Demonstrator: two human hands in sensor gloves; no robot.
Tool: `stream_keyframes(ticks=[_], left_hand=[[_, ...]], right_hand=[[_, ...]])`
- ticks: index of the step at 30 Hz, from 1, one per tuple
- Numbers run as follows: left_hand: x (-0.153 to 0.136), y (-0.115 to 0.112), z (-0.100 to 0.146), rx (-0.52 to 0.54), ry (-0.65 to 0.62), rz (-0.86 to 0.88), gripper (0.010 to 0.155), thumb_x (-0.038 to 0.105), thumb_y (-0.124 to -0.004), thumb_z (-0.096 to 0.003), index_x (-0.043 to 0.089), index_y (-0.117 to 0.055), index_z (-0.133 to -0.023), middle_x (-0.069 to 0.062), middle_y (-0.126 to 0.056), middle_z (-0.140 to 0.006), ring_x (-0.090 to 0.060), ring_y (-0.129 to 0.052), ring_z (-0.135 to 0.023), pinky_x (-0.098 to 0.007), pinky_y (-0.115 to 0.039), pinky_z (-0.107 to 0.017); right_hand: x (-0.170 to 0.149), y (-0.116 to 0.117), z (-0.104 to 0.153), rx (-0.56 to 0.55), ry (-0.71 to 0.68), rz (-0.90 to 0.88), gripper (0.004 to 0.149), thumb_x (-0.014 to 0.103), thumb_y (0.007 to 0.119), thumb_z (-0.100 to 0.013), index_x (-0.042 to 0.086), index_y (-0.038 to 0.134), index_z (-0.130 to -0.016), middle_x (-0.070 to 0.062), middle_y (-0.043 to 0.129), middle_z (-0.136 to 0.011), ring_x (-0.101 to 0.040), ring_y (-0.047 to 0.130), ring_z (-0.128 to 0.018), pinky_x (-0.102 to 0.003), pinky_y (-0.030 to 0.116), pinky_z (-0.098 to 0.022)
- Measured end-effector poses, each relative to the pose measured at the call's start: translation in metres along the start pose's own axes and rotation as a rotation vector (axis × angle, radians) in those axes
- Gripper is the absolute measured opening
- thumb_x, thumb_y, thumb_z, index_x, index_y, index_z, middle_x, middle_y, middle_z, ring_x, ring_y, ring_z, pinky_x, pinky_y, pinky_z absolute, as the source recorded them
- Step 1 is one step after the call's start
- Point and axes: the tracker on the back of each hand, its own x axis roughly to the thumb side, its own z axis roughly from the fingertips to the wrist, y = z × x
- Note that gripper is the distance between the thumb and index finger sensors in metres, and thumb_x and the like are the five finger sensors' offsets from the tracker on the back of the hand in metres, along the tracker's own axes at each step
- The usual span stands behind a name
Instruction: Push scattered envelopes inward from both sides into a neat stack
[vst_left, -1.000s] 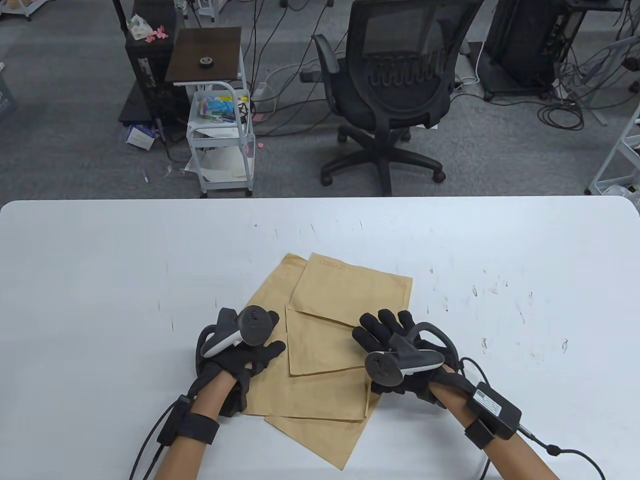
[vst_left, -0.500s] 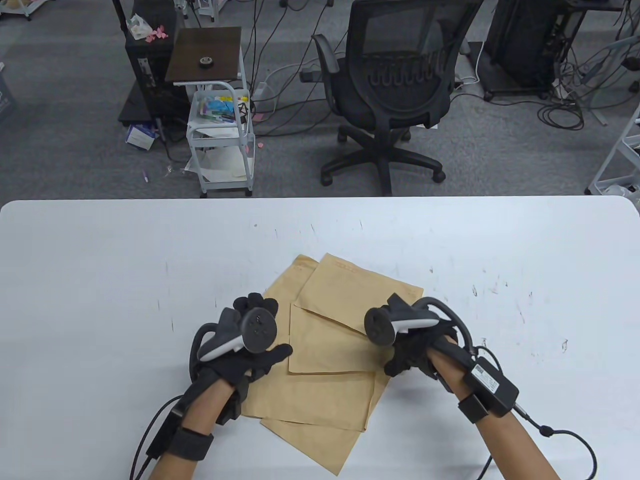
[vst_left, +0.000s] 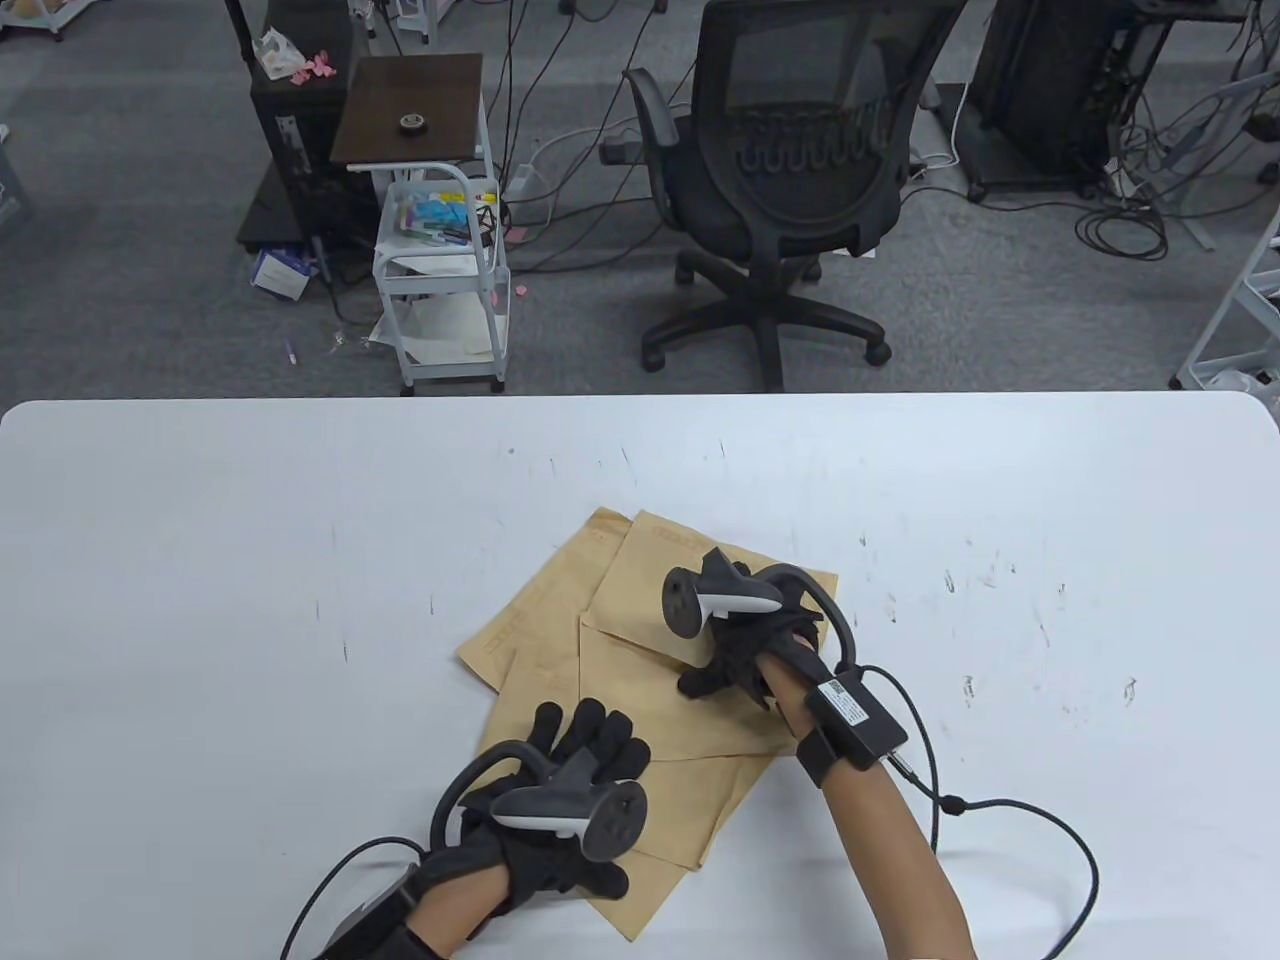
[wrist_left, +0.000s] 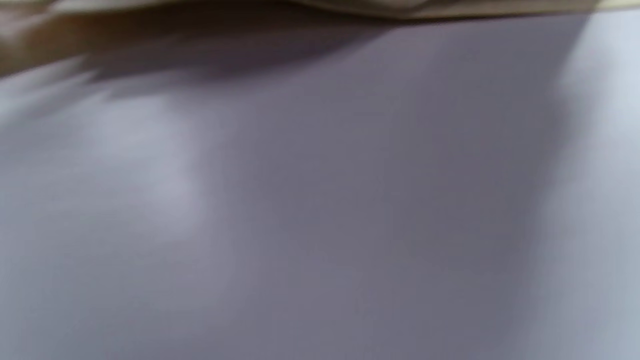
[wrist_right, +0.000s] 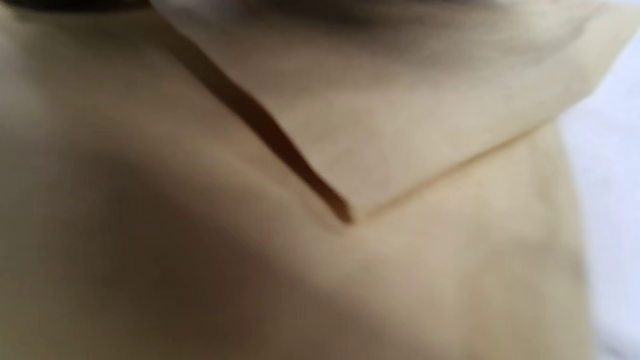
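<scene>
Several brown paper envelopes (vst_left: 630, 700) lie in a loose, fanned pile on the white table (vst_left: 250, 560), with corners sticking out to the left (vst_left: 500, 645) and at the near edge. My left hand (vst_left: 585, 765) lies flat with spread fingers on the near part of the pile. My right hand (vst_left: 735, 655) rests on the right part of the pile; its fingers are mostly hidden under the tracker. The right wrist view is blurred and shows an envelope corner (wrist_right: 345, 215) on another envelope. The left wrist view is blurred, with an envelope edge (wrist_left: 450, 9) above bare table.
The right wrist's cable (vst_left: 1030, 820) loops over the table to the right of the pile. Beyond the table's far edge stand an office chair (vst_left: 790, 170) and a small white cart (vst_left: 440, 270).
My left hand moved from the pile's left side to its near edge and spread flat. My right hand moved up and left onto the pile. The left envelopes fanned further out.
</scene>
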Motion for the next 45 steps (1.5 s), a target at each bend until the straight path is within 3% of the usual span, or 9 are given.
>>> stream_keyframes(ticks=[9, 16, 18, 21, 24, 28, 35, 40, 45], left_hand=[[-0.064, -0.003, 0.009, 0.034, 0.148, 0.100, 0.107, 0.063, -0.063, -0.0393, 0.017, 0.010, -0.101, -0.018, 0.016, -0.106, -0.049, 0.011, -0.099, -0.074, -0.006, -0.070], [-0.036, 0.020, 0.021, 0.056, -0.072, 0.459, 0.106, 0.060, -0.067, -0.0443, 0.013, 0.009, -0.102, -0.022, 0.016, -0.105, -0.053, 0.011, -0.099, -0.074, -0.006, -0.069], [-0.019, 0.011, 0.008, -0.042, -0.051, 0.330, 0.110, 0.062, -0.066, -0.0439, 0.011, 0.014, -0.099, -0.023, 0.021, -0.103, -0.053, 0.014, -0.097, -0.075, -0.003, -0.069], [-0.003, -0.003, -0.006, -0.003, 0.022, 0.110, 0.108, 0.065, -0.057, -0.0401, 0.009, 0.015, -0.098, -0.025, 0.020, -0.102, -0.055, 0.012, -0.097, -0.075, -0.006, -0.068], [-0.005, -0.003, -0.005, 0.105, 0.029, 0.211, 0.106, 0.064, -0.058, -0.0453, 0.009, 0.015, -0.098, -0.025, 0.020, -0.103, -0.055, 0.012, -0.097, -0.076, -0.005, -0.068], [-0.006, 0.005, -0.011, 0.159, 0.054, 0.220, 0.103, 0.063, -0.056, -0.0468, 0.010, 0.015, -0.099, -0.024, 0.020, -0.104, -0.053, 0.013, -0.098, -0.076, -0.004, -0.069], [0.003, 0.006, -0.016, 0.117, 0.052, 0.149, 0.099, 0.065, -0.050, -0.0451, 0.013, 0.014, -0.100, -0.021, 0.017, -0.106, -0.051, 0.010, -0.101, -0.075, -0.006, -0.071], [-0.042, 0.007, 0.003, -0.037, 0.192, 0.165, 0.104, 0.066, -0.057, -0.0442, 0.014, 0.015, -0.099, -0.020, 0.019, -0.105, -0.051, 0.011, -0.101, -0.074, -0.005, -0.071], [-0.104, -0.014, 0.019, -0.054, 0.322, 0.359, 0.100, 0.065, -0.058, -0.0451, 0.016, 0.008, -0.103, -0.023, 0.011, -0.108, -0.053, 0.002, -0.103, -0.075, -0.012, -0.072]], right_hand=[[-0.013, 0.013, 0.008, -0.085, -0.071, -0.106, 0.106, 0.058, 0.067, -0.039, 0.003, 0.003, -0.104, -0.032, -0.001, -0.108, -0.067, 0.010, -0.092, -0.078, 0.026, -0.065], [-0.010, -0.018, 0.020, -0.206, -0.078, -0.169, 0.099, 0.059, 0.065, -0.042, 0.000, 0.021, -0.110, -0.035, 0.019, -0.114, -0.065, 0.033, -0.098, -0.079, 0.031, -0.066], [-0.014, -0.026, 0.012, -0.253, 0.037, -0.201, 0.099, 0.059, 0.062, -0.043, -0.002, 0.020, -0.109, -0.038, 0.018, -0.113, -0.067, 0.030, -0.098, -0.080, 0.029, -0.065], [-0.018, -0.020, -0.008, -0.249, 0.169, -0.160, 0.098, 0.059, 0.059, -0.044, -0.004, 0.022, -0.109, -0.040, 0.017, -0.112, -0.068, 0.024, -0.096, -0.081, 0.026, -0.064], [-0.006, -0.008, -0.015, -0.224, 0.113, -0.134, 0.094, 0.058, 0.050, -0.044, -0.003, 0.018, -0.107, -0.037, 0.016, -0.112, -0.067, 0.019, -0.095, -0.080, 0.024, -0.064], [0.013, -0.013, 0.001, -0.249, -0.049, -0.157, 0.086, 0.057, 0.053, -0.044, 0.003, 0.037, -0.109, -0.038, 0.020, -0.112, -0.068, 0.021, -0.094, -0.080, 0.026, -0.063], [0.025, -0.017, 0.015, -0.156, -0.130, -0.107, 0.090, 0.055, 0.060, -0.046, 0.003, 0.027, -0.111, -0.037, 0.014, -0.112, -0.067, 0.024, -0.096, -0.080, 0.025, -0.064], [0.018, -0.015, 0.054, -0.113, -0.183, -0.015, 0.096, 0.056, 0.065, -0.045, 0.000, 0.022, -0.110, -0.040, 0.014, -0.112, -0.068, 0.030, -0.097, -0.080, 0.030, -0.064], [0.040, 0.034, 0.112, -0.182, -0.338, 0.251, 0.105, 0.057, 0.069, -0.041, -0.002, 0.013, -0.109, -0.040, 0.010, -0.111, -0.070, 0.028, -0.097, -0.081, 0.031, -0.064]])
